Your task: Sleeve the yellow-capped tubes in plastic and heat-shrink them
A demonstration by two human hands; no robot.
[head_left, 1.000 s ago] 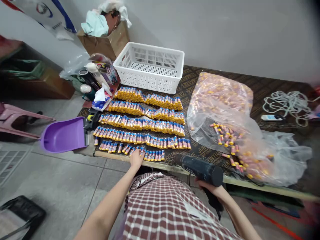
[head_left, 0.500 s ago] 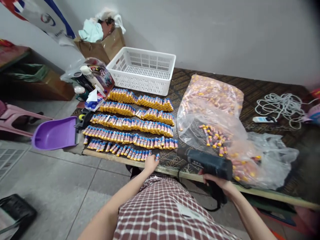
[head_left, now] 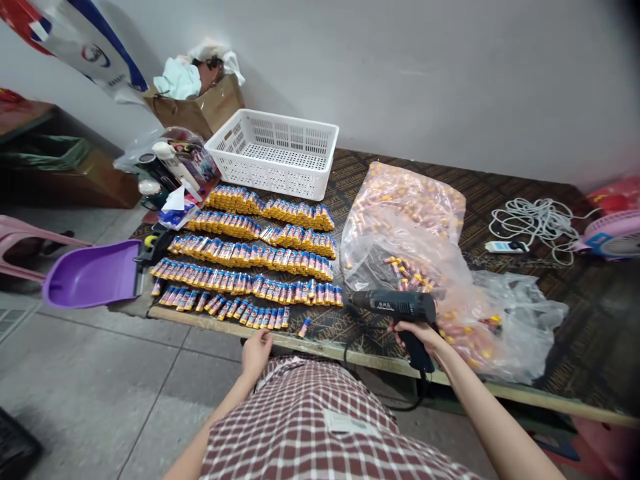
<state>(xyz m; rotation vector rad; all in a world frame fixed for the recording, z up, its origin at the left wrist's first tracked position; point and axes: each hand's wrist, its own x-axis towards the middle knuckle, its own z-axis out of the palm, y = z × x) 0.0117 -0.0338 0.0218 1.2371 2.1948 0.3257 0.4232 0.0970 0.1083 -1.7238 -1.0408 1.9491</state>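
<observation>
Rows of small blue-and-yellow tubes point(head_left: 245, 257) lie side by side on the dark patterned table point(head_left: 350, 347). One tube point(head_left: 304, 327) sits apart, right of the front row's end. My left hand point(head_left: 257, 350) is at the table's front edge, just below the front row, with its fingers bent together; whether anything small is between them is hidden. My right hand point(head_left: 417, 337) grips the handle of a black heat gun point(head_left: 395, 305), whose nozzle points left toward the ends of the rows. Behind it lies a clear bag of more tubes point(head_left: 410, 200).
A white basket point(head_left: 275, 150) stands behind the rows. A purple dustpan point(head_left: 95, 273) is at the left edge, near bottles point(head_left: 163, 167) and a paper bag point(head_left: 200, 110). White cord point(head_left: 533, 223) and a pink fan point(head_left: 613, 233) lie at the right.
My left hand has moved left and down from the single tube, which now lies by itself. The heat gun has shifted left in view, its body more level; the whole view has also shifted.
</observation>
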